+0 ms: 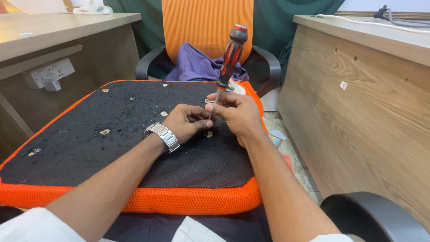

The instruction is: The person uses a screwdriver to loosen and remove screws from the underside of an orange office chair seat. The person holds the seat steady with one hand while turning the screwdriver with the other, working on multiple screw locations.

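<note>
Wooden desks flank an upturned chair seat (89, 134), its black fabric underside edged in orange and dotted with small pale fittings, with an orange-backed chair (206, 27) behind it. A red-and-black screwdriver (229, 56) stands nearly upright over the seat, handle tilted slightly up and away, tip down between the two hands. The right hand (239, 114) is pinched shut on the shaft just below the handle, while the left hand (186, 123), wearing a metal watch (162, 136), is curled closed at the tip, touching the seat.

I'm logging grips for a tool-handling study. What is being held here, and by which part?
A red-and-black screwdriver, upright. Both the right hand and the left hand pinch its metal shaft low down, near the tip; the handle is free.
</note>
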